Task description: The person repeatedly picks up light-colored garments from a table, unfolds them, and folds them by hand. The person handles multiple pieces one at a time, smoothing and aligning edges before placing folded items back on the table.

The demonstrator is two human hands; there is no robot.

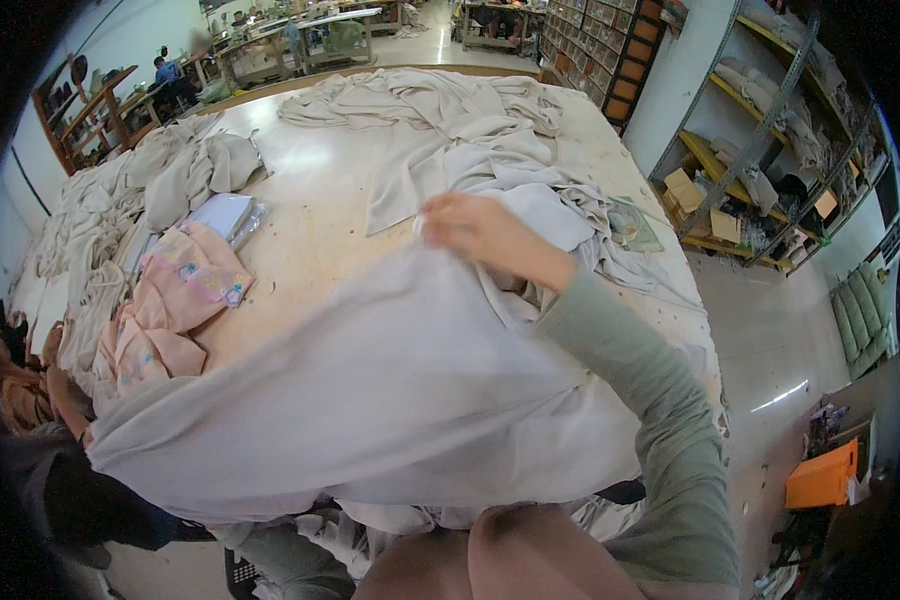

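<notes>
My right hand (461, 225), in a green sleeve, pinches the upper edge of a white fabric piece (375, 382) above the table (307, 232). The fabric spreads across the near side of the table towards the lower left and hangs before my body. My left hand is out of view; a grey-green sleeve (292, 559) shows below the fabric. At the fabric's far left corner is part of a co-worker's hand or arm (75, 416); whether it holds the fabric is not plain. Crumpled off-white fabric (495, 161) lies just beyond my right hand.
Left on the table lie a pink printed cloth (187, 277), a plastic-wrapped packet (229, 214) and heaped off-white fabric (97, 217). More fabric (412, 97) lies at the far edge. Metal shelves (750, 165) stand right, an orange bin (821, 476) lower right.
</notes>
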